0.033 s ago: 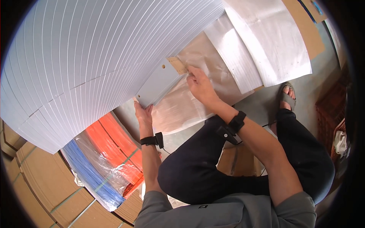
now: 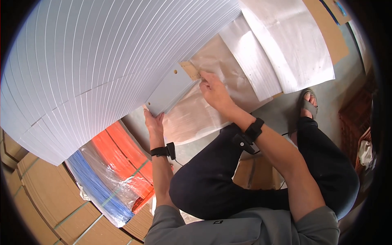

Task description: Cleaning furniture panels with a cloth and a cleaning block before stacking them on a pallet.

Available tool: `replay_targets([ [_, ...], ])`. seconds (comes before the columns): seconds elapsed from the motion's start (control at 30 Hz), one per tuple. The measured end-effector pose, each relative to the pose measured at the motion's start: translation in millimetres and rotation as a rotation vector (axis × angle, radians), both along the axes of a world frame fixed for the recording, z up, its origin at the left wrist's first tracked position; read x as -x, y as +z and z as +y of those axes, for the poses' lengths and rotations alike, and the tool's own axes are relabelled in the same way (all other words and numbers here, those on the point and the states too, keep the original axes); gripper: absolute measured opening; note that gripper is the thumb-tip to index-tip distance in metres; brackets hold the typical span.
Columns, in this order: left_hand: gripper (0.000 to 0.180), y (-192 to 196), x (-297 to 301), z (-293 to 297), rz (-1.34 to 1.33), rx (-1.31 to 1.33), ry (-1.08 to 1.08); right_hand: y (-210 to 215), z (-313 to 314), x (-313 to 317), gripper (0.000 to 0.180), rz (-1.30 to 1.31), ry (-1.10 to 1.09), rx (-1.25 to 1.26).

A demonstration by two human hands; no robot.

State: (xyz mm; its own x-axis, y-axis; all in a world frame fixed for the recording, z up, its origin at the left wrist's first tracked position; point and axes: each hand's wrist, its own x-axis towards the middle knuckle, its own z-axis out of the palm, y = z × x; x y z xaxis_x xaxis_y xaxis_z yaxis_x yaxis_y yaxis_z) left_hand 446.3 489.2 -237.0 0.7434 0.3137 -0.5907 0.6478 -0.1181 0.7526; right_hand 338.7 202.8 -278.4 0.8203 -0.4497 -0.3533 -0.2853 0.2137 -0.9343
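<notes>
A flat light-grey panel (image 2: 169, 83) with two round holes lies tilted against the long row of upright grey panels (image 2: 98, 53). My left hand (image 2: 154, 122) grips its lower left end, thumb on the face and fingers around the edge. At the panel's other end is a small tan piece (image 2: 189, 70) with faint marks, flat like a label or card. My right hand (image 2: 214, 89) is closed, its thumb and index finger at the right edge of this tan piece. Whether it pinches the piece or presses it down I cannot tell.
Whitish wrapping sheets (image 2: 286, 45) spread under and right of the panels. Orange strips (image 2: 122, 153) and a blue bundle (image 2: 100, 185) in clear plastic sit at lower left, beside stacked brown cardboard (image 2: 49, 196). A red-brown crate (image 2: 357, 110) stands at far right.
My right hand has shifted very slightly left at the tan piece. The left hand and the panel look the same.
</notes>
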Motion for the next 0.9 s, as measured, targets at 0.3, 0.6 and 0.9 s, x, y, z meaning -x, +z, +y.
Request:
replay_targets([
  [0.3,0.074,-4.4,4.1,-3.7,-0.033,-0.048,-0.014,-1.4,-8.9,-8.6,0.047,0.024,0.137,0.163],
  [0.6,0.076,-2.5,6.3,-5.4,-0.036,-0.045,0.007,-2.6,-4.9,-6.6,0.052,0.000,0.127,0.259],
  [0.9,0.078,2.3,4.0,-7.9,-0.023,0.022,-0.023,-9.8,-12.2,5.9,0.045,-0.067,0.104,-0.037],
])
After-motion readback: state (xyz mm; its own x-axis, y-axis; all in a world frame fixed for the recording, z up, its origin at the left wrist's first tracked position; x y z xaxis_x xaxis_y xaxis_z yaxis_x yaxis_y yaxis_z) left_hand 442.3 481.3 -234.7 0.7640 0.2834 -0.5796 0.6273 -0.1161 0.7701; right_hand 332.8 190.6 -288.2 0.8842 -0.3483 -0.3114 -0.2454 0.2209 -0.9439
